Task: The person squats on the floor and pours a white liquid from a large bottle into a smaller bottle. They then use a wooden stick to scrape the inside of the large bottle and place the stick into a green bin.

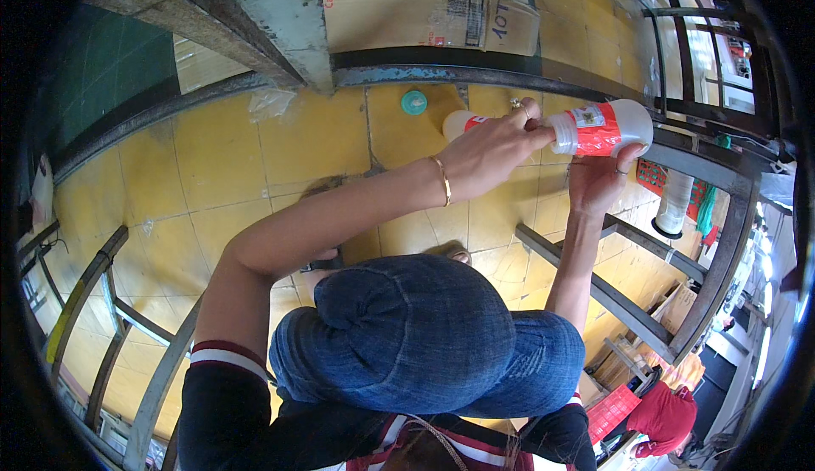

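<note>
- The red-labelled bottle (599, 129) is held up over the yellow tiled floor (221, 161), its long axis set nearly crosswise, with the mouth pointed left and the base right.
- Toward its base end, it is gripped from below by the right hand (594, 184), whose thumb is laid along the near side.
- The mouth is approached from the left by the left hand (497, 150), the nearer to it; its fingers are curled in, and whether anything is pinched cannot be told.
- Beyond that hand, a second bottle (456, 124) is partly hidden.
- Farther left, a round green cap (413, 102) is seen.
</note>
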{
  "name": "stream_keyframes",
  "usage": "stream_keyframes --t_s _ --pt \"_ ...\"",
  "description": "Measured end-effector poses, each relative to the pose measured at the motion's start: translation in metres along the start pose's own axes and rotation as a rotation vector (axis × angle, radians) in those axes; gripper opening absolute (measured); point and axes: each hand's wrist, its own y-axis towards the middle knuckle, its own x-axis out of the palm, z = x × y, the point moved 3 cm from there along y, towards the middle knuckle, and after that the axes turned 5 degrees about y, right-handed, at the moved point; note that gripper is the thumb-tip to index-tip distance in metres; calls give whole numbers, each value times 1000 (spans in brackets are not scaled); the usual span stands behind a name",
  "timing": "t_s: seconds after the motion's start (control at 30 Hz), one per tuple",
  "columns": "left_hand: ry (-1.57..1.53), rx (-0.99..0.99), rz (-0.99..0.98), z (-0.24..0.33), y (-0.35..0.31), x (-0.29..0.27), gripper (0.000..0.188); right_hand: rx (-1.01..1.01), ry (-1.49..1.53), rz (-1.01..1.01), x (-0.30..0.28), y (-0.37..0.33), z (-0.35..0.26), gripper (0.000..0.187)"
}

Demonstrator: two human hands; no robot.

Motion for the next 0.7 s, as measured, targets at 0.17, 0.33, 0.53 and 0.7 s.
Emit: stream_keyframes --t_s 0.17,0.33,0.53,0.7 --pt "-100 -19 29 -4 5 0 40 2 43 40 2 -2 6 64" --pt "-270 -13 41 -8 9 -2 28 -5 30 28 5 -1 9 64" --pt "-811 -277 -258 -5 4 -4 24 15 -33 12 0 2 16 64" --pt "-1055 -358 -363 -2 1 -5 25 86 24 -23 -9 4 16 64"
